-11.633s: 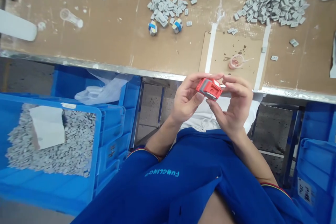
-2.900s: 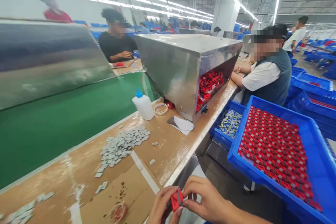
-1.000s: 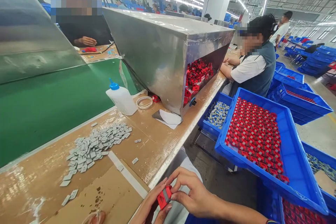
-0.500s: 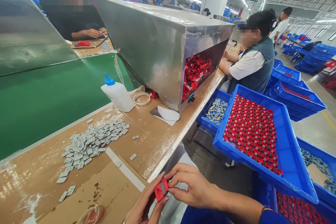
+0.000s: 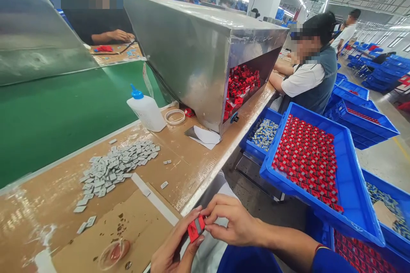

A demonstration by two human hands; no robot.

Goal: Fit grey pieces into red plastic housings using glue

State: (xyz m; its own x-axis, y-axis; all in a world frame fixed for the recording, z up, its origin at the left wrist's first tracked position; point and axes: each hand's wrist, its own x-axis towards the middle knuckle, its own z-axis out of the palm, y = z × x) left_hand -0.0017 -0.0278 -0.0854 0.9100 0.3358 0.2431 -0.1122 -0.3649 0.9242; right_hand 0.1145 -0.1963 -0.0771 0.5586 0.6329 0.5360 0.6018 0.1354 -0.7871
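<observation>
Between my two hands, over my lap at the table's front edge, is a small red plastic part [image 5: 194,230] with a grey band across it. My left hand [image 5: 173,245] grips it from the left, thumb below and fingers behind. The fingertips of my right hand [image 5: 229,222] pinch its right side; whether they also hold a smaller piece is hidden. A heap of small grey plastic pieces [image 5: 117,164] lies on the table, to the left of my hands. Nearer is a piece of cardboard [image 5: 144,226] bearing a shallow clear dish [image 5: 112,254] with reddish contents.
A metal hopper [image 5: 185,51] full of red parts [image 5: 241,85] stands ahead. Beside it are a white squeeze bottle [image 5: 147,111] and a tape roll [image 5: 175,116]. On my right, a blue crate [image 5: 355,187] holds rows of red parts. A co-worker [image 5: 312,64] sits beyond.
The view has shifted slightly, so the table things sit a little further right. Both hands keep hold of the red part, which is tilted slightly differently.
</observation>
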